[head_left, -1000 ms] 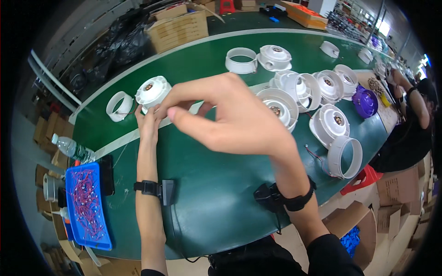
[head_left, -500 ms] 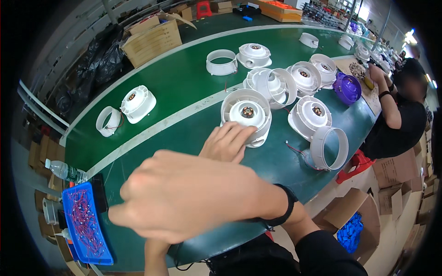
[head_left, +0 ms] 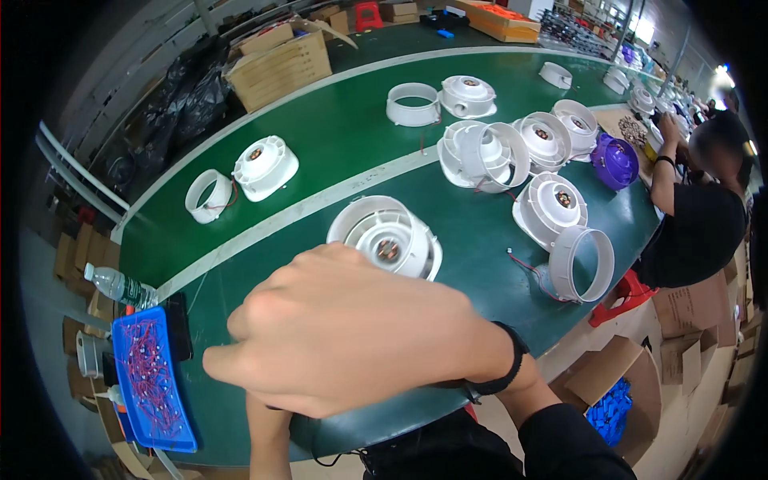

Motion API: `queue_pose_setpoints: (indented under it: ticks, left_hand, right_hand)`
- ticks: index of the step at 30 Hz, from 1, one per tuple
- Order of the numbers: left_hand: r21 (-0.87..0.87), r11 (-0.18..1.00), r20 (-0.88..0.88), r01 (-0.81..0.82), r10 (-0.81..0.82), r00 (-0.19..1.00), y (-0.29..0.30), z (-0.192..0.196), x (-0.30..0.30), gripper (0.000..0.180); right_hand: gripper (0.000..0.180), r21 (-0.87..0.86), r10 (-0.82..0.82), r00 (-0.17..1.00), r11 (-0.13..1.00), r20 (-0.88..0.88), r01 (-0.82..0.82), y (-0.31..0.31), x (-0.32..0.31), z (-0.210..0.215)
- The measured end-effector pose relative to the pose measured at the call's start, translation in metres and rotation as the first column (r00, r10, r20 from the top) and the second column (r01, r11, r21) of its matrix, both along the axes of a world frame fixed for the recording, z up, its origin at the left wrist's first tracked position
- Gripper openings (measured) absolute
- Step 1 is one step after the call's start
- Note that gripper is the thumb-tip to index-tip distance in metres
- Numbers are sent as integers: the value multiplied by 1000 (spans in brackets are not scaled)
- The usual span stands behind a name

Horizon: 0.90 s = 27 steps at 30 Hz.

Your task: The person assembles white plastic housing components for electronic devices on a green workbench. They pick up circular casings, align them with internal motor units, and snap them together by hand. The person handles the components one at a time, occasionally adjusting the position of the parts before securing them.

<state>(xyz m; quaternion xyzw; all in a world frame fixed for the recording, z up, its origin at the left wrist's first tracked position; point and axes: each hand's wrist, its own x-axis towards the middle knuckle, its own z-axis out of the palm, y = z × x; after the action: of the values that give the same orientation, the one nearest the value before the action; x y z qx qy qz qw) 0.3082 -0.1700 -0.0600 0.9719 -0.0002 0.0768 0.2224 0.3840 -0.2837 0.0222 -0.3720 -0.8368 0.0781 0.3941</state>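
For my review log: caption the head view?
Right hand raised above a white round fan housing on the green belt.

My right hand (head_left: 352, 332) sits so close to the camera that it covers my left hand entirely; only the left forearm (head_left: 268, 440) shows beneath it, cut off by the lower edge. It also hides the near rim of the white fan housing (head_left: 388, 236) and part of the green surface (head_left: 336, 152). I cannot tell what my fingers hold. Far right, the co-worker's hands (head_left: 668, 132) are too small to read
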Motion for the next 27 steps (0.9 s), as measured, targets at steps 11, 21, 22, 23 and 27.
queue_pose_setpoints:
  ticks: [11, 21, 22, 23, 27]
  left_hand:
    - [-622, 716, 99, -317, 473, 876, 50, 71, -109, 26]
    - [-528, 799, 371, -288, 521, 769, 38, 70, -86, 32]
    - [-545, 807, 489, -229, 527, 695, 40, 66, -81, 29]
    - [-523, 817, 494, -243, 523, 695, 43, 72, -83, 27]
    - [-656, 714, 333, -245, 565, 755, 60, 55, -78, 45]
  right_hand:
    - [16, 249, -94, 965, 956, -244, 156, 32, 21, 6]
    - [75, -303, -118, 982, 951, -145, 70, 38, 30, 2]
    - [64, -122, -123, 980, 987, -153, 105, 42, 28, -2]
    - [60, -123, -176, 961, 981, -215, 153, 43, 28, -1]
    - [47, -289, -359, 757, 929, -546, 232, 37, 27, 9]
